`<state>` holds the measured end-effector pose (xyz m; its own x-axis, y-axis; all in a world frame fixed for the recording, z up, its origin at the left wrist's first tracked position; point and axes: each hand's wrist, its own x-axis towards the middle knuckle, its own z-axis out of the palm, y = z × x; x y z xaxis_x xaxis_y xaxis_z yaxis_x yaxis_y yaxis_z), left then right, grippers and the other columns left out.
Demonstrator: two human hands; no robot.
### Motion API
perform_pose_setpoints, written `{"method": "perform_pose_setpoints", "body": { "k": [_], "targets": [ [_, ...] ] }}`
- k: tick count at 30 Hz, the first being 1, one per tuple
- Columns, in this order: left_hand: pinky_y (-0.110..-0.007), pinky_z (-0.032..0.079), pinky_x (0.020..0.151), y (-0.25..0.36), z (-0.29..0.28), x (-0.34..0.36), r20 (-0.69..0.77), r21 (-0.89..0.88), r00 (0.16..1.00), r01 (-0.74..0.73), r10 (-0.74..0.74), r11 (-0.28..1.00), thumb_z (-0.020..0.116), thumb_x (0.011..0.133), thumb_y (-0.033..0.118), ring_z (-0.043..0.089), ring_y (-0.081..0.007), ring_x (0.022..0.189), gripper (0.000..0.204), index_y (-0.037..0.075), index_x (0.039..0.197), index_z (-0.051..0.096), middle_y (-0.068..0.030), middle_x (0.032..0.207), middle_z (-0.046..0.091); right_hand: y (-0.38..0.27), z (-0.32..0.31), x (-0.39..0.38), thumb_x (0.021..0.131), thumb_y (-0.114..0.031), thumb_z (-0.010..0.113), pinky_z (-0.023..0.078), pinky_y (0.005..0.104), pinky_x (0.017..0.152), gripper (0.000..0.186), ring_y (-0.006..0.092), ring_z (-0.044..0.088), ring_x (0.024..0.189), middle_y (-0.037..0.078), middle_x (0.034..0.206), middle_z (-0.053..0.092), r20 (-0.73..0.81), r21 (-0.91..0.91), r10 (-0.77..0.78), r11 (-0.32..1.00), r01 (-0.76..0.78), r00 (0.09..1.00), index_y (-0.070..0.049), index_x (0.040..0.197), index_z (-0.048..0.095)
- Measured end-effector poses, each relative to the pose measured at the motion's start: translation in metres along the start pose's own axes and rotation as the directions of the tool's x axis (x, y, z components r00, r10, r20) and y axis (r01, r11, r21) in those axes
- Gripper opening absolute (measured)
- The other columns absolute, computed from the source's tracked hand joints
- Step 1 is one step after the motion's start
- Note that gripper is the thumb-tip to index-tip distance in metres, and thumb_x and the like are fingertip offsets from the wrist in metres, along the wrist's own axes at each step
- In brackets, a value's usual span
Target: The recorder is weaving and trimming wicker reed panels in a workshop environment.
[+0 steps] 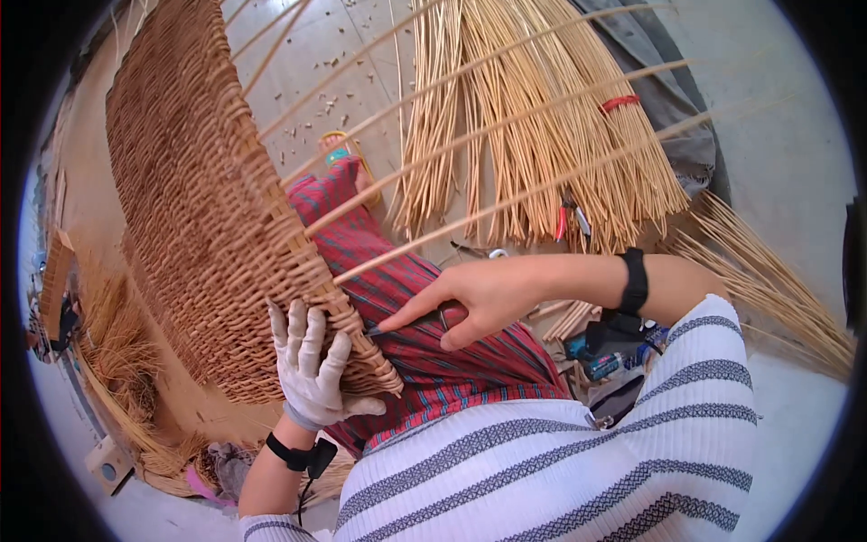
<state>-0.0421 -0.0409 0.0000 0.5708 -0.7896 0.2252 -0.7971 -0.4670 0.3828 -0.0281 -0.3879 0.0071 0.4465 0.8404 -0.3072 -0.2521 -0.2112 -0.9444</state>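
A large brown woven wicker panel (203,203) leans across my lap on the left, with long pale rods (506,126) sticking out of its right edge. My left hand (312,366), in a white glove, lies on the panel's lower corner with its fingers spread. My right hand (492,294) is bare and closed around a pointed, awl-like tool with a dark red handle (454,314). Its index finger stretches along toward the panel's edge. There the thin metal end (372,331) meets the weave. Just how far it goes in is hidden.
Beyond my lap lie big bundles of straw-coloured rods (533,117), one tied with a red band (619,104). Red-handled pliers (562,221) rest by their near ends. More loose rods (768,271) fan out right. Frayed fibre (117,339) is heaped left; short offcuts dot the floor.
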Motion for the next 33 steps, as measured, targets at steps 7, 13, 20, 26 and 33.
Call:
{"method": "perform_pose_setpoints", "body": {
  "k": [7,13,20,26,33],
  "targets": [
    [-0.080,0.011,0.123,0.001,0.012,0.015,0.102,0.078,0.995,-0.015,0.007,0.997,0.087,0.063,0.075,0.021,-0.0460,0.160,0.117,0.015,0.154,0.045,-0.0228,0.171,0.027,0.012,0.011,0.015,0.090,-0.029,0.072,0.052,0.0507,0.052,0.027,0.0372,0.069,0.060,0.010,0.066,0.066,-0.443,-0.704,-0.225,0.687,-0.181,0.868,-0.017,0.110,0.059],
    [-0.081,0.012,0.122,0.000,0.019,0.014,0.069,0.118,0.997,0.008,-0.017,0.993,0.087,0.064,0.074,0.027,-0.0434,0.159,0.109,0.013,0.147,0.051,-0.0213,0.167,0.035,0.066,-0.014,0.029,0.095,-0.039,0.072,0.052,0.0474,0.054,0.029,0.0355,0.070,0.065,0.009,0.071,0.068,-0.317,-0.723,-0.436,0.686,0.082,0.842,-0.015,0.105,0.061],
    [-0.081,0.012,0.123,-0.004,0.015,0.000,0.057,0.090,0.997,0.043,-0.048,0.995,0.089,0.059,0.075,0.030,-0.0422,0.158,0.109,0.008,0.139,0.056,-0.0208,0.163,0.041,0.060,-0.056,0.041,0.103,-0.053,0.065,0.054,0.0352,0.069,0.049,0.0250,0.067,0.070,0.006,0.079,0.067,0.041,0.103,-0.005,0.995,0.001,0.999,-0.008,0.121,0.067],
    [-0.080,0.014,0.123,0.000,0.003,0.004,0.049,-0.004,0.998,0.045,-0.045,0.999,0.089,0.052,0.079,0.039,-0.0439,0.151,0.117,0.013,0.142,0.056,-0.0181,0.166,0.038,0.270,-0.131,0.133,0.106,-0.049,0.060,0.057,0.0411,0.090,0.057,0.0289,0.074,0.103,0.016,0.116,0.076,-0.540,-0.109,0.334,0.882,-0.458,0.772,-0.010,0.149,0.057],
    [-0.078,0.014,0.124,0.003,-0.002,0.004,0.085,-0.004,0.994,0.070,-0.069,0.998,0.086,0.053,0.084,0.033,-0.0411,0.156,0.114,0.016,0.140,0.056,-0.0172,0.168,0.035,0.394,-0.143,0.208,0.091,-0.042,0.072,0.051,0.0443,0.109,0.070,0.0417,0.064,0.130,0.028,0.139,0.065,-0.734,-0.233,0.315,0.716,-0.658,0.602,-0.009,0.150,0.058]
  ]
}}
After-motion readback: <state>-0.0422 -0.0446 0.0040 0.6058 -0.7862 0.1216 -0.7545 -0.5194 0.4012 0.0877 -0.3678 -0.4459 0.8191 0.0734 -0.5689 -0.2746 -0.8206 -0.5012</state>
